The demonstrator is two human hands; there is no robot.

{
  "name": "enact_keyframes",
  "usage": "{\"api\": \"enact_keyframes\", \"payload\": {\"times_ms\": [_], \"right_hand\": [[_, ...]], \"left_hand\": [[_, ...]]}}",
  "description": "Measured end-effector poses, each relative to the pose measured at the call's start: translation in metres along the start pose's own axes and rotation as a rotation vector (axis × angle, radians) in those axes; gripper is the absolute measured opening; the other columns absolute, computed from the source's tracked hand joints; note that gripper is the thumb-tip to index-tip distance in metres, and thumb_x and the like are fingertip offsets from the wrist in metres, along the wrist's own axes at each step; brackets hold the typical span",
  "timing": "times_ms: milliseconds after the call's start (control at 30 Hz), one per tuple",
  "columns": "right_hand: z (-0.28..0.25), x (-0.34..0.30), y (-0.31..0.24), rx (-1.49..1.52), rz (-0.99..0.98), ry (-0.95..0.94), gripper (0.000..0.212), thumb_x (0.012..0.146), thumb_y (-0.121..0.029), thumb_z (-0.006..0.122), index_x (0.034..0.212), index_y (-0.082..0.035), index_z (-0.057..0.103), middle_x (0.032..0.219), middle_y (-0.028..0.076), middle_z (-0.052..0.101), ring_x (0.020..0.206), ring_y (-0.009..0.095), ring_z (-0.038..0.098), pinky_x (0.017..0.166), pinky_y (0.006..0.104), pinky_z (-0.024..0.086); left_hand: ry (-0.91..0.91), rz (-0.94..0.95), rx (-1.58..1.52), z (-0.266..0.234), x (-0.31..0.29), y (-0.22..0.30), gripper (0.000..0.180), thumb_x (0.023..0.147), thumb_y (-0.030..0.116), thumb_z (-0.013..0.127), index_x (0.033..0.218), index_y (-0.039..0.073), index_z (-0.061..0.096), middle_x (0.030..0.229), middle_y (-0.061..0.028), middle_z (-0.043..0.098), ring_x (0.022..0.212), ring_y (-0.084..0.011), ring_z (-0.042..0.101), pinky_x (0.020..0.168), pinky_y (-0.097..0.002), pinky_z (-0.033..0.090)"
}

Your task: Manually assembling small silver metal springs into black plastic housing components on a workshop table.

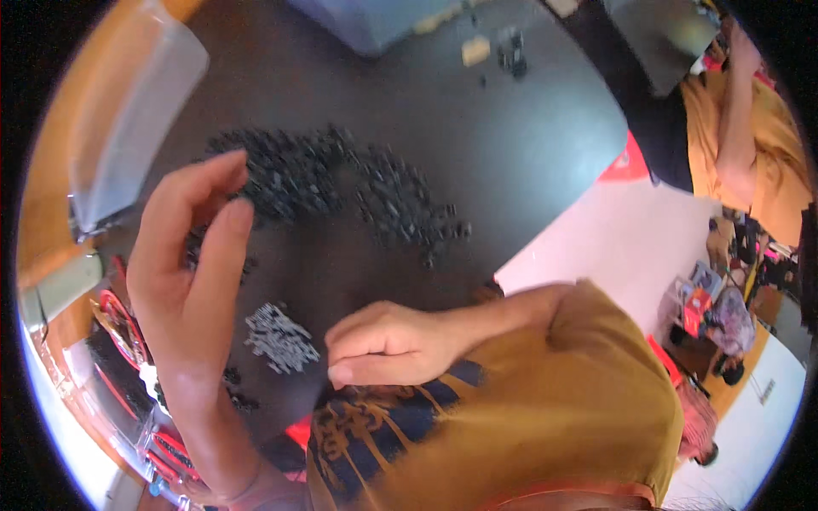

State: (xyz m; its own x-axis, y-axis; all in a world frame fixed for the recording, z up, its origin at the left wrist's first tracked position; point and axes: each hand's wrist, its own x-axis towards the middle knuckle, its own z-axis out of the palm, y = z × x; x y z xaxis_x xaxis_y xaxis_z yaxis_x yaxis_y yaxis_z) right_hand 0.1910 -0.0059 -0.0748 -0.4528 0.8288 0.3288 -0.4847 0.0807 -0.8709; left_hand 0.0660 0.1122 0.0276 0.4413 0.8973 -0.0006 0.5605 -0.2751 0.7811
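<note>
Currently the left hand [166,289] hangs above the surface [545,153] at left of frame, thumb and forefinger curved and well apart, no piece visible between them. Right hand [388,345], lower centre: fingers curled in, thumb laid along the forefinger; whether anything is pinched inside cannot be told.

Just beside the right hand, to its left: a compact heap of light grey pieces [279,339], many lying roughly parallel. Beyond the left fingertips: a loose pile of small black pieces [298,175], trailing in an arc toward frame centre. Individual shapes too small to resolve.

Judgement: hand-working of small loose parts, left hand between grasps. Any pick-up would call for lowering the fingertips onto one piece and closing a fine pinch without dragging neighbours.

Farther out: translucent bin [141,128] at upper left; grey-blue bin [362,17] at top; tan block [475,51] near it. Upper right, a co-worker in an orange-yellow shirt [707,128].
</note>
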Motion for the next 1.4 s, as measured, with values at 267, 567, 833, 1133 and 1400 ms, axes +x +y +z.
{"api": "enact_keyframes", "payload": {"times_ms": [267,567,833,1133,1400], "right_hand": [[-0.001,-0.008,0.002,-0.114,-0.053,-0.165,0.040,0.087,-0.019,0.056,0.053,-0.003,0.043,0.055,0.012,0.047,0.057,0.034,0.051,0.051,0.0438,0.036],[0.010,-0.008,0.007,-0.054,0.012,-0.238,0.044,0.089,-0.032,0.052,0.057,-0.003,0.051,0.058,0.017,0.053,0.057,0.036,0.054,0.051,0.0440,0.039],[-0.008,-0.002,-0.010,0.027,0.272,-0.460,0.026,0.094,-0.021,0.051,0.075,-0.003,0.055,0.069,0.008,0.051,0.069,0.019,0.052,0.067,0.0330,0.043],[0.008,-0.016,-0.006,-0.146,0.308,-0.005,0.032,0.092,-0.026,0.054,0.110,0.002,0.054,0.101,0.009,0.057,0.090,0.021,0.055,0.080,0.0316,0.044],[0.011,0.010,0.001,-0.211,0.233,-0.136,0.020,0.090,-0.015,0.051,0.093,0.004,0.054,0.081,0.012,0.054,0.070,0.023,0.051,0.062,0.0338,0.041]], "left_hand": [[-0.210,0.411,0.276,0.058,-0.020,-0.026,0.025,0.067,0.002,0.066,0.091,0.005,0.064,0.083,-0.0061,0.060,0.075,-0.0246,0.056,0.069,-0.0363,0.043],[-0.412,0.654,0.402,0.091,0.003,0.008,0.038,0.064,0.017,0.071,0.100,0.010,0.062,0.088,-0.0025,0.054,0.083,-0.0208,0.051,0.079,-0.0375,0.033],[-0.128,0.928,0.456,0.123,-0.004,0.001,0.012,0.064,0.020,0.059,0.056,0.013,0.064,0.061,-0.0004,0.055,0.069,-0.0148,0.053,0.071,-0.0310,0.032],[0.115,0.420,0.071,0.020,-0.081,-0.023,0.032,0.057,0.022,0.076,0.082,0.006,0.063,0.069,-0.0019,0.052,0.063,-0.0185,0.051,0.064,-0.0340,0.035],[0.175,0.329,0.230,0.015,-0.153,-0.044,0.040,0.057,0.012,0.075,0.096,0.003,0.066,0.075,-0.0001,0.055,0.059,-0.0149,0.052,0.064,-0.0308,0.037]]}}
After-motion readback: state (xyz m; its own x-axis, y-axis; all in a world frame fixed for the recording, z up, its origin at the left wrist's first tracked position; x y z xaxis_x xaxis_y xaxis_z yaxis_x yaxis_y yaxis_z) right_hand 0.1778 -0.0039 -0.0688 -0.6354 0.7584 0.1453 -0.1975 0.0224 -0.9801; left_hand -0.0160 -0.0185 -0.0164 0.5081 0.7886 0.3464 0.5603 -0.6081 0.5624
